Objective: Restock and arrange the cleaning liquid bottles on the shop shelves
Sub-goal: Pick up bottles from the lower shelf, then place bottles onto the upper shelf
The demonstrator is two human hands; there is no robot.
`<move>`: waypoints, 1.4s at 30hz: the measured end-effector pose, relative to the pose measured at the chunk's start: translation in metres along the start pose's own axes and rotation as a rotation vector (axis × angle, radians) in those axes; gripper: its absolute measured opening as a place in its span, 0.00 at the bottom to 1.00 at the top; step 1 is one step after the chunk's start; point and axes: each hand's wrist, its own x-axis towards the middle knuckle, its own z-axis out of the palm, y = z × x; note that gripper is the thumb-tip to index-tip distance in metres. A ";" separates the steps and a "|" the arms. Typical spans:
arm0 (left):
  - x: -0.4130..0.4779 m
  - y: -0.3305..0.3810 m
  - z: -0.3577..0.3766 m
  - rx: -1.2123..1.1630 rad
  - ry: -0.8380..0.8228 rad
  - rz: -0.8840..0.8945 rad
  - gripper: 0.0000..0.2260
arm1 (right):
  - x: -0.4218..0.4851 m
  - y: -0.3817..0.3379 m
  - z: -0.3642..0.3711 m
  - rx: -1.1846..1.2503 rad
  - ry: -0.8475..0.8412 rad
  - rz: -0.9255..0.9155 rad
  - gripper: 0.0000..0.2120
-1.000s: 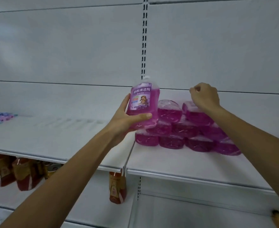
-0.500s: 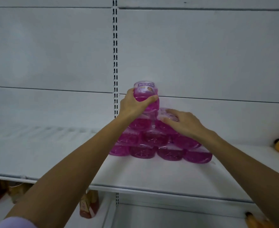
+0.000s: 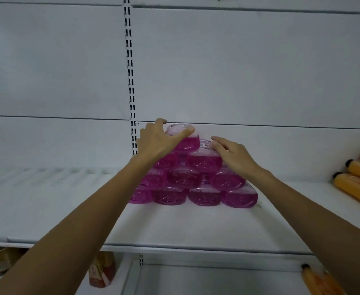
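Bottles (image 3: pixel 196 188) of pink cleaner lie on their sides with their bases toward me, piled in a pyramid on the shelf (image 3: pixel 174 226) at the centre of my view. There are four along the bottom and fewer in each row above, each nested in the dip between two below so it cannot roll. My left hand (image 3: pixel 155 141) grips the top bottle (image 3: pixel 182 138) at 12 o'clock of the pile, thumb across its near face and fingers hooked over the far side. I judge I am seating it in its dip and not ready to let go, since a round body perched that high could slide off either way. My right hand (image 3: pixel 232 153) holds nothing. Its loose, nearly straight fingers rest on the neighbour (image 3: pixel 204 162) at about 2 o'clock of the pile, I think to keep that one from shifting under the new weight. Orange bottles (image 3: pixel 357 184) lie well apart at 3 o'clock on the same shelf. The next move calls for a slow release by the left hand while the right steadies the row.
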 end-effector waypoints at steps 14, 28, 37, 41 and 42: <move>-0.072 0.010 0.001 0.058 0.061 0.531 0.18 | -0.055 0.023 -0.028 -0.110 0.296 0.122 0.24; -0.229 0.086 0.122 -0.014 -0.194 0.428 0.18 | -0.229 0.117 -0.156 -0.203 0.254 0.239 0.25; -0.327 0.150 0.241 -0.118 -0.467 0.441 0.16 | -0.370 0.192 -0.260 -0.220 0.339 0.547 0.25; -0.366 0.155 0.293 -0.107 -0.619 0.408 0.14 | -0.427 0.224 -0.282 -0.274 0.389 0.690 0.24; -0.374 0.155 0.304 -0.102 -0.656 0.398 0.14 | -0.438 0.233 -0.284 -0.259 0.394 0.721 0.25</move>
